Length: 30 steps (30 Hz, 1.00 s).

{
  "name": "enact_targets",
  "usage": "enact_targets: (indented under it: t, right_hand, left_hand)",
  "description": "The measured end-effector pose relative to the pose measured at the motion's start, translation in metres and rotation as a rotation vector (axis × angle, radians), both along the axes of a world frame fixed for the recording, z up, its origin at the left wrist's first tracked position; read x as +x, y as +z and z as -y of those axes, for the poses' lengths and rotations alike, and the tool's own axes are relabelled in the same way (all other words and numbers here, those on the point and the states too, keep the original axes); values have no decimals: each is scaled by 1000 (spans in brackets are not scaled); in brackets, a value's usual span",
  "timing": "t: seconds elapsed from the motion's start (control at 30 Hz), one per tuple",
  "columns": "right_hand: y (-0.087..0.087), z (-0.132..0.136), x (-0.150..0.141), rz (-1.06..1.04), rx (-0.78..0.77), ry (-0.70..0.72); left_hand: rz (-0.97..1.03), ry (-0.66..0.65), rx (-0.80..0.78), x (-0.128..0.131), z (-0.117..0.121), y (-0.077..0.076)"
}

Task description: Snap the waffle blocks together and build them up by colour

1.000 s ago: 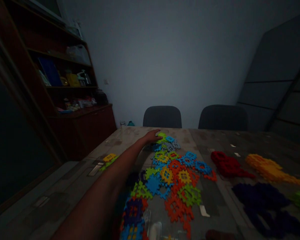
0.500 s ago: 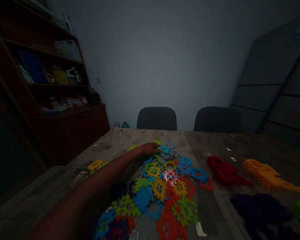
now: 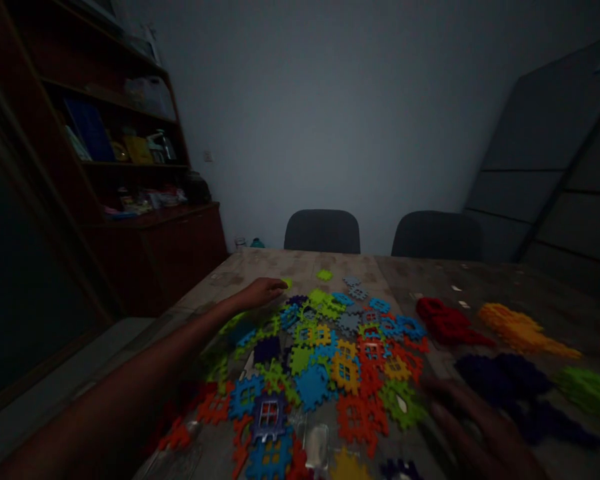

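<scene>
Left hand (image 3: 263, 293) extends over the table (image 3: 300, 263), its fingertips at a small lime piece (image 3: 287, 284); whether it grips this piece or only touches it cannot be told. Right hand (image 3: 475, 427), blurred, is at the near right, its fingers loosely outstretched and apart with nothing visible between them, beside a green toothed piece (image 3: 405, 405). Between the hands, toothed plastic pieces (image 3: 313, 385) of several colours lie spread and overlapping across the middle of the table. To the right are a red pile (image 3: 440, 320), a yellow pile (image 3: 517, 325), a dark purple pile (image 3: 503, 375) and, farthest right, a green pile (image 3: 587, 387)
</scene>
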State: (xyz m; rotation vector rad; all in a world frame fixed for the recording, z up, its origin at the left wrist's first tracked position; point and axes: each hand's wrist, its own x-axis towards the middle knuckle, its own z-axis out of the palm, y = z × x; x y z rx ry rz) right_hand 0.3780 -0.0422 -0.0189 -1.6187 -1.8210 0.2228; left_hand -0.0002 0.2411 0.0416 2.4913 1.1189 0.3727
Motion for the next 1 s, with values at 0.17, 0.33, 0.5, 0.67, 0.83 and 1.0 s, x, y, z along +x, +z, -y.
enact_targets:
  t: [0.17,0.33,0.5,0.67,0.83,1.0]
  right_hand:
    - [19,-77,-3,221,-116,-129]
    - [22,-147,-9,284,-217,-271]
    - [8,-156,-27,318,-312,-257]
    - [5,-149,-58,295,-276,-107]
    - [19,-143,-66,253,-168,-8]
    - [19,-80,-51,221,-82,164]
  left_hand:
    - [-26,-143,-17,12,28,-13]
    - [-58,-203,-35,8,44,-9]
    - [-65,-67,-13,-26,41,-3]
    - [-80,20,14,-22,29,-11]
    - [-117,6,37,20,11,-24]
    - [-124,-36,39,28,19,-26]
